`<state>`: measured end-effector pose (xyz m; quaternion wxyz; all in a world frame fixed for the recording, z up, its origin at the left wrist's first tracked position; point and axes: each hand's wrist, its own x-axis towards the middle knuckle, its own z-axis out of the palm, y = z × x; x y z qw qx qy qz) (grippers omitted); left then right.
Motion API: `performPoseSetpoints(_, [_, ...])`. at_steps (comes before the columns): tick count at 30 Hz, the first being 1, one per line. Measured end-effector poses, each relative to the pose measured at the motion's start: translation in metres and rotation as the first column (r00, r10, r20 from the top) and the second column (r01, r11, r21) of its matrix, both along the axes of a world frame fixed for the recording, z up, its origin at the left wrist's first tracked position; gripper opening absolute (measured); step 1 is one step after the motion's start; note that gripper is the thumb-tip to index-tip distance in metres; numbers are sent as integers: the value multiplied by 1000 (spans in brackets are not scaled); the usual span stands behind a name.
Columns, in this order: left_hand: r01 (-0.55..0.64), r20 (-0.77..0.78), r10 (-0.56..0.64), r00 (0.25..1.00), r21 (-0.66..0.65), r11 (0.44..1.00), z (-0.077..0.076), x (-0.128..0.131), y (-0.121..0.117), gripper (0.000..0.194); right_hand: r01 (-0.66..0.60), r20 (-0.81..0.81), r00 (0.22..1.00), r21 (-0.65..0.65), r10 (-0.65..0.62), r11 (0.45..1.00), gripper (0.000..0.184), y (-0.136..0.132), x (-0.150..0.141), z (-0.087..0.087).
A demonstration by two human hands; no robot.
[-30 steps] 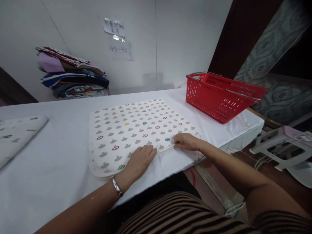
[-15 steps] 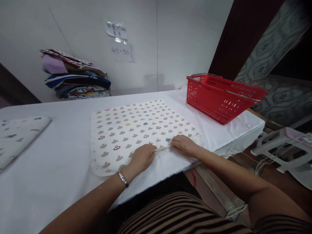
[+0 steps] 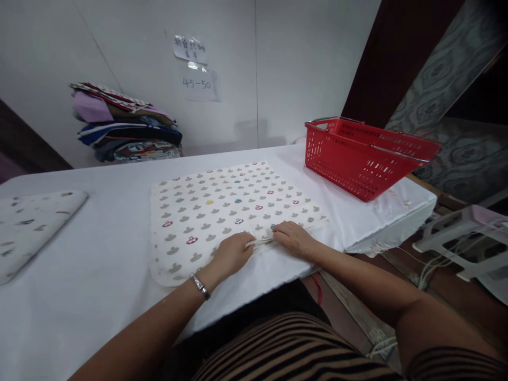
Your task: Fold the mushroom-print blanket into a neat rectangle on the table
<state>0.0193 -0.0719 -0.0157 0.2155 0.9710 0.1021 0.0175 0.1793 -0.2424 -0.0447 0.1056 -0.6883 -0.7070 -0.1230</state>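
A cream cloth (image 3: pixel 222 206) printed with small grey and coloured shapes lies flat on the white table (image 3: pixel 99 233) before me. My left hand (image 3: pixel 232 253), with a silver bracelet at the wrist, pinches the cloth's near edge. Just to its right, my right hand (image 3: pixel 291 238) grips the same edge with curled fingers. The hem between the two hands is lifted slightly off the table.
A red plastic basket (image 3: pixel 365 156) stands at the table's right end. Folded fabrics (image 3: pixel 125 124) are stacked against the back wall at the left. Another printed cloth (image 3: pixel 34 225) lies at the left edge. A white stand (image 3: pixel 464 238) sits beyond the table's right side.
My left hand went from lying flat on the cloth to pinching its near edge. The right hand slid a little left, and the hem now rises between them.
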Motion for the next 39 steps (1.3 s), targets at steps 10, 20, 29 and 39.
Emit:
performPoseSetpoints(10, [-14,-33,14,999,2,1000,4,1,-1,24,2,-53,999,39,0,999,26,1,0,-7])
performPoseSetpoints(20, [78,59,-94,994,236,969,-3,-7,-11,24,1,-70,998,122,8,992,25,-4,-4,-2])
performPoseSetpoints(29, [167,100,-257,961,533,830,-29,-5,-12,22,-27,-28,999,113,30,993,19,-6,6,-15])
performPoseSetpoints(39, [202,71,-285,956,545,814,-33,-4,-11,18,45,58,997,-12,-44,999,18,-3,0,-12])
